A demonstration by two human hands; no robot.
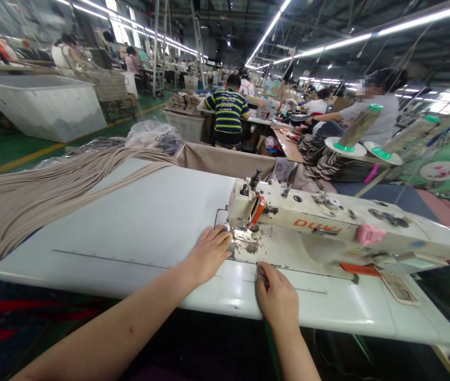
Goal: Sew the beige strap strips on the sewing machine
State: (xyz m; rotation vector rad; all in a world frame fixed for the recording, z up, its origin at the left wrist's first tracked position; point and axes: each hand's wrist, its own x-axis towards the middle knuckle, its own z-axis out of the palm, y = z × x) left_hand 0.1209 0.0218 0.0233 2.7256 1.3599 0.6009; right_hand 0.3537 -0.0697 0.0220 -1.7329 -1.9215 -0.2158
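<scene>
A white sewing machine [315,225] with orange lettering stands on a pale worktable [145,211]. My left hand [211,255] lies flat, fingers stretched toward the metal needle plate [244,235] under the machine's head. A small whitish piece shows at its fingertips; I cannot tell what it is. Nearer the table's front edge, my right hand [279,293] rests just right of the needle area. Its fingers are curled in with the thumb, and whatever is between them, if anything, is too small to make out.
Long beige fabric strips [50,185] drape over the table's left end. Behind it stand a beige cloth-lined bin [225,159] and a clear plastic bag [149,132]. Thread cones [354,129] and a green fan [442,172] are at right. A co-worker in a striped shirt [227,114] sits ahead.
</scene>
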